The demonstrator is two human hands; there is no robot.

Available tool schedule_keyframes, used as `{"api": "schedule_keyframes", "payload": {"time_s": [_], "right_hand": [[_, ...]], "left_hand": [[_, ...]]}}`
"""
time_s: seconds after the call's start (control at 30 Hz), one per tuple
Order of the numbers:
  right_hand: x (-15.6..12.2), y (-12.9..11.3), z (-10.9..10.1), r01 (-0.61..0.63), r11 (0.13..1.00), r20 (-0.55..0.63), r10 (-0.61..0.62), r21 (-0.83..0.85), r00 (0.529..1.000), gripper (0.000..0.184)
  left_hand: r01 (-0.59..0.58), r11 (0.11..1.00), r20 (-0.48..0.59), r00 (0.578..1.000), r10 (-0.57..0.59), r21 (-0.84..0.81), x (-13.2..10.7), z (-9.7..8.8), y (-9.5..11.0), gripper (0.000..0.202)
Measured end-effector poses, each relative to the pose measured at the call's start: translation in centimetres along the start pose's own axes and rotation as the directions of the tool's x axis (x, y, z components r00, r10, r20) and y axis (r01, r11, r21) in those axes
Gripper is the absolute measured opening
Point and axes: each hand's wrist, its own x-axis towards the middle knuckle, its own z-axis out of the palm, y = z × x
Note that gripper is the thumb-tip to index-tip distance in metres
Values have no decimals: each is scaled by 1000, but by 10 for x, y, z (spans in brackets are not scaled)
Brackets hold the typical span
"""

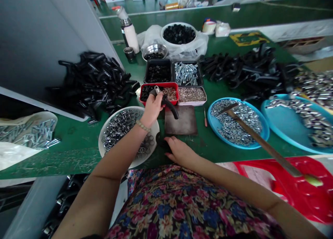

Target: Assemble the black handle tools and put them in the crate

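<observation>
My left hand (153,109), with a beaded bracelet at the wrist, is closed around a black curved handle (171,109) above the front edge of the red tray (178,93). A small silver coil, like a spring, shows at the top of this grip. Lower down, near the table's front edge, my right hand (180,150) has its fingers against a dark black part (162,142); its exact kind is hard to make out. Between and beyond the hands lies a flat dark metal plate (181,121). Left of it stands a white bowl of metal rings (104,136), partly under my left forearm.
Black handles (96,79) are heaped at left, black parts (247,69) at back right. Trays hold screws (186,73) and small pins (192,94). A hammer (260,138) rests across a blue basin (212,122), its handle overhanging the edge. A thermos (131,37) stands behind.
</observation>
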Motion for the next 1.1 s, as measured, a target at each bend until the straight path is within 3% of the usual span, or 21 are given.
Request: {"api": "schedule_keyframes", "payload": {"time_s": [0.1,0.17,0.23,0.3,0.37,0.47,0.6,0.73,0.93,1.1], "right_hand": [[-1,8,-22,-37,932,-115,84,362,990,38],[-5,16,-44,9,770,-208,161,638,965,29],[-7,21,-65,66,601,-259,241,797,935,28],[-5,21,-79,100,526,-295,302,845,906,35],[0,17,-86,99,529,-310,328,843,892,41],[6,9,-90,67,528,-278,331,847,902,38],[9,3,-92,61,449,-235,343,891,909,33],[10,3,-94,17,499,-219,349,867,911,43],[8,0,-101,-75,721,-287,367,689,885,47],[4,0,-114,-114,898,-290,254,424,923,43]], "left_hand": [[-156,971,142,981,131,183,-15,-20,23,16],[-289,904,254,943,213,315,-30,-30,32,15],[-377,834,362,903,233,404,-44,-31,34,15],[-396,810,439,877,195,433,-54,-27,32,16],[-385,826,482,861,161,412,-61,-19,31,17],[-352,867,524,842,129,353,-66,-11,32,17],[-332,887,535,836,120,320,-70,-8,35,17],[-393,834,573,811,117,387,-72,-5,34,20],[-451,751,600,795,91,483,-71,-2,35,23],[-601,506,715,698,-45,619,-65,-4,40,32]]}}
